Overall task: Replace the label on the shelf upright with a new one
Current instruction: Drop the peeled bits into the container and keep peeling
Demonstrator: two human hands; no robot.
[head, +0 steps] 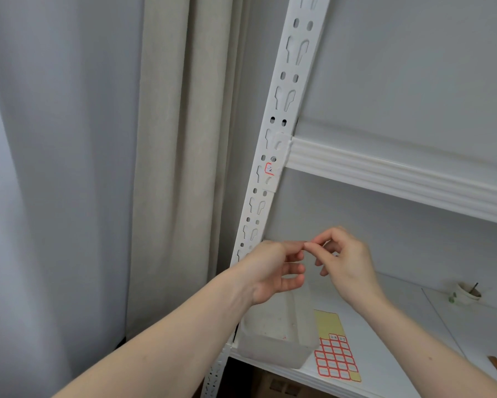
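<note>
Both hands meet in front of the shelf bay, below the beam. Left hand and right hand touch at thumb and forefinger tips; other fingers loosely curled. Something small seems pinched between them, likely a sticker being passed or peeled off a fingertip, but blur hides it and I cannot tell which hand really has it. Upright stands just behind and left of the hands. A red-bordered label sits on it beside the beam's end, well above the hands, looking creased or partly lifted. Whether this is the old one or the new one, unclear. Label sheet lies flat on the lower shelf, beside a clear tub; a small cup stands far right. Judgement: step in hand is handling a loose sticker between the fingertips. To do it well: hold by one corner only, keep the glue side off the skin, don't let it fold on itself. If it is scrap, drop it in the tub. If it is the fresh one, square it to the upright between slots, press from the middle out.
</note>
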